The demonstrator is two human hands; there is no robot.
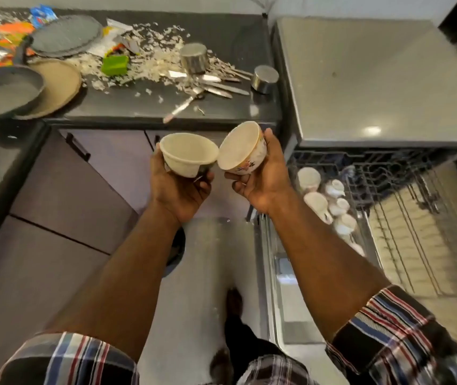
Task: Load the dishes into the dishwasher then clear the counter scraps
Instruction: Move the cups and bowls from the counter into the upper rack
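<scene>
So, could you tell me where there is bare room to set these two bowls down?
The rack is bare right of the white cups. The counter is free along its front edge, left of the knife. Behind it, scraps, cutlery and plates crowd it.

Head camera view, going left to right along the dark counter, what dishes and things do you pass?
Grey pan → tan plate → green container → taller steel cup → shorter steel cup, with knives lying between the two cups.
</scene>
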